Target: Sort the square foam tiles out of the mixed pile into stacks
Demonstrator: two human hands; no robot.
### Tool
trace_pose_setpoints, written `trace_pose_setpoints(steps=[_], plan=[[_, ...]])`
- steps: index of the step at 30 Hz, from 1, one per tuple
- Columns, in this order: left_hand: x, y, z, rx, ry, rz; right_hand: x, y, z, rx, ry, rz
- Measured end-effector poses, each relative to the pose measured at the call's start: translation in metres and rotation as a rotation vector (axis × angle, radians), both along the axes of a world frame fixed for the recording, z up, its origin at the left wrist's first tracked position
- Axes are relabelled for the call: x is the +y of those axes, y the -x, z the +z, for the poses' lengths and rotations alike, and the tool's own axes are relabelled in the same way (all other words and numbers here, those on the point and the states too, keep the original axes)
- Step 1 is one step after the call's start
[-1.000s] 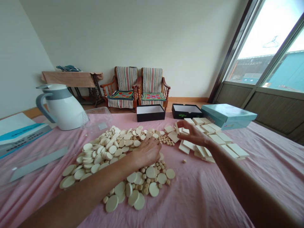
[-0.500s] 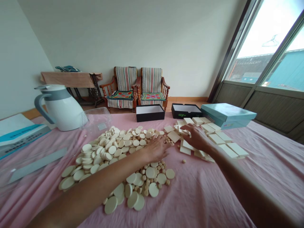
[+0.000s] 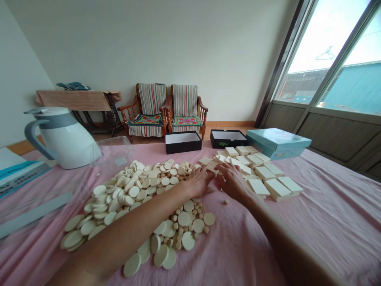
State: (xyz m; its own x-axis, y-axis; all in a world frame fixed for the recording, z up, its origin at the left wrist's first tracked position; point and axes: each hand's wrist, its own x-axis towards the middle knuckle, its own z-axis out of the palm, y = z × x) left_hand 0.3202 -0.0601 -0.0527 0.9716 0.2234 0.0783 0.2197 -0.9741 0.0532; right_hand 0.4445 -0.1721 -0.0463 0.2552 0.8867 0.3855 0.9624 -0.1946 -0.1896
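Observation:
My left hand (image 3: 200,182) reaches over the right edge of a heap of round wooden discs (image 3: 139,186), its fingers spread and bent down at the nearest square tiles. Close beside it, my right hand (image 3: 233,182) lies with fingers apart at the left side of a spread of pale square wooden tiles (image 3: 263,173). Whether the fingertips press on a tile is hard to make out. Small wooden beads (image 3: 195,212) lie among the discs below my left forearm. One single bead (image 3: 226,201) rests on the cloth below my right hand.
Behind the tiles stand a black open box (image 3: 183,147), another black box (image 3: 229,143) and a light-blue lidded box (image 3: 276,145). To the left are a white and grey jug (image 3: 70,139), a clear plastic container (image 3: 119,149) and a blue-white box (image 3: 22,174). Pink cloth (image 3: 238,246) covers the surface.
My right hand has moved left and down from over the tiles towards my left hand. Several tiles at the near side now lie differently. The view has shifted slightly.

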Motion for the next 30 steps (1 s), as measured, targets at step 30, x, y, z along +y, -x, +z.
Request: trace_pose_setpoints(steps=[30], plan=[[0.028, -0.007, -0.002, 0.016, -0.163, -0.048, -0.01, -0.024, -0.004, 0.087, -0.117, -0.012]])
